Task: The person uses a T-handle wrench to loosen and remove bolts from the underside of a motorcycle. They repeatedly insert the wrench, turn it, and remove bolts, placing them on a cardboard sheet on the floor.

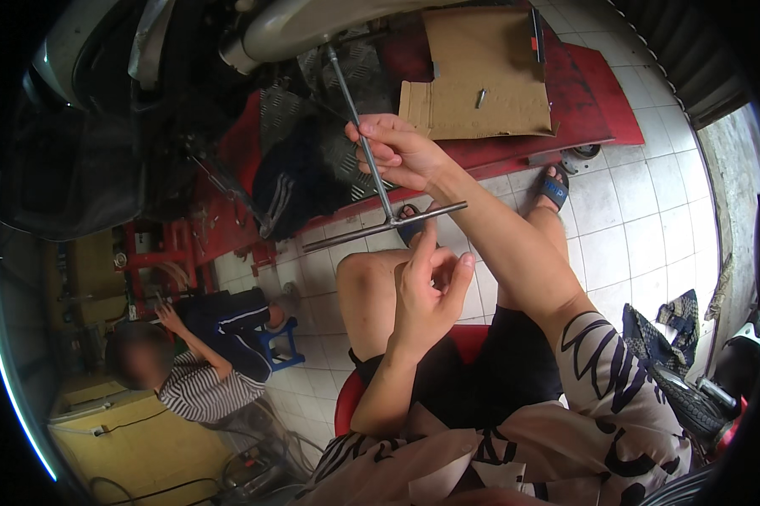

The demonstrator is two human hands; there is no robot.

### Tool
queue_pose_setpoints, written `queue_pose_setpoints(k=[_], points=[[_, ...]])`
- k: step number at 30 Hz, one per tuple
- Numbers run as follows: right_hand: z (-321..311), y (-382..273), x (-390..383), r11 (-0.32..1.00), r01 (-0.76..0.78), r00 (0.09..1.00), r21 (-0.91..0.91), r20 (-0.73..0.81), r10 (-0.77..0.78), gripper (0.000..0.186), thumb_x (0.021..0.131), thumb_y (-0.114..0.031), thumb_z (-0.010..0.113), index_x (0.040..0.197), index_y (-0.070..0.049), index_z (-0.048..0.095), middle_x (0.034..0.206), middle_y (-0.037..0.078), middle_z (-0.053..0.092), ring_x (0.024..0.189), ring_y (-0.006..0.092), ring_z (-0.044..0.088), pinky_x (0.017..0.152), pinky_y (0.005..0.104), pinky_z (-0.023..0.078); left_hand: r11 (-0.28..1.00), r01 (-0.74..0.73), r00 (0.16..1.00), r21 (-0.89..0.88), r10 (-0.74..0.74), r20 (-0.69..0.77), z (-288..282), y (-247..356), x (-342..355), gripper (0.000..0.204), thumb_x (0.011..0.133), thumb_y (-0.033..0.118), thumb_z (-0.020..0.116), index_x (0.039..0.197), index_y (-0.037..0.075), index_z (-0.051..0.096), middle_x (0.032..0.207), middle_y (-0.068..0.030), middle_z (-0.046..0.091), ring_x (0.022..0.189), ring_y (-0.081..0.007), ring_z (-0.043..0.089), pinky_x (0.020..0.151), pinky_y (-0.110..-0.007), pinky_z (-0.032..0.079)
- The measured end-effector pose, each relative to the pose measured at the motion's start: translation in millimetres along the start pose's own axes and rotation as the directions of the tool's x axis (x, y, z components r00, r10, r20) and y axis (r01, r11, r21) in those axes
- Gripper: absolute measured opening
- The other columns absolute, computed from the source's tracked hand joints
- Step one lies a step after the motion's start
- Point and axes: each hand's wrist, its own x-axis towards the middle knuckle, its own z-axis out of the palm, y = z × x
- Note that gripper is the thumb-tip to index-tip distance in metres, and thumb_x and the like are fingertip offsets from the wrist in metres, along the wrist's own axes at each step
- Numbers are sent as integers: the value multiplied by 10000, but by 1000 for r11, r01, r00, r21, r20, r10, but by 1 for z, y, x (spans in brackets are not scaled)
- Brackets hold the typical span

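Note:
A long steel T-handle wrench (pixel 368 152) slants from the underside of a grey metal vehicle part (pixel 312 25) down toward me. Its far tip meets that part; what it sits on there is hidden. My right hand (pixel 397 152) is closed around the middle of the shaft, thumb and fingers lightly wrapped. Below the crossbar is my left hand (pixel 431 291), its index finger stretched up against the bar near the shaft joint. The left thumb stands apart and the other fingers are loosely curled, holding nothing.
A cardboard sheet (pixel 490 72) with a small metal piece (pixel 481 99) lies on a red platform (pixel 574 93). Dark cloth (pixel 291 177) rests left of the wrench. A person (pixel 211 384) in a striped shirt sits at lower left near a blue stool (pixel 283 346). A tire (pixel 688 405) stands at right.

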Motion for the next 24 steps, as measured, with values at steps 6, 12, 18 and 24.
queue_pose_setpoints(k=[6,12,18,24], points=[[0,-4,-1,998,-10,999,-57,-42,8,169,970,-164,527,962,4,540,503,-77,375,425,14,301,463,189,255,990,-116,914,79,138,-381,-9,5,2,696,891,21,555,1441,-122,153,579,-13,518,502,-59,411,470,-183,313],[-3,-2,1,996,-28,996,-82,-85,21,165,970,-176,529,947,-15,553,515,-82,344,441,17,268,460,202,232,999,16,1000,41,-16,9,6,-4,2,700,908,50,567,1454,-79,148,630,-30,548,531,-48,449,485,-187,348],[-6,-2,1,975,-126,982,-184,-165,96,204,984,-202,510,881,-33,558,531,-91,278,459,24,232,443,214,194,972,15,957,-234,-82,-280,-10,6,2,763,933,44,519,1475,-69,-6,692,-39,567,576,-49,472,513,-168,364],[-1,-8,-5,938,-236,953,-255,-250,172,274,1003,-226,471,821,-36,548,524,-92,277,445,26,217,418,212,175,985,175,957,-2,-171,-234,-11,-7,5,604,954,84,533,1471,-9,234,681,-44,575,562,-39,448,525,-164,337]])
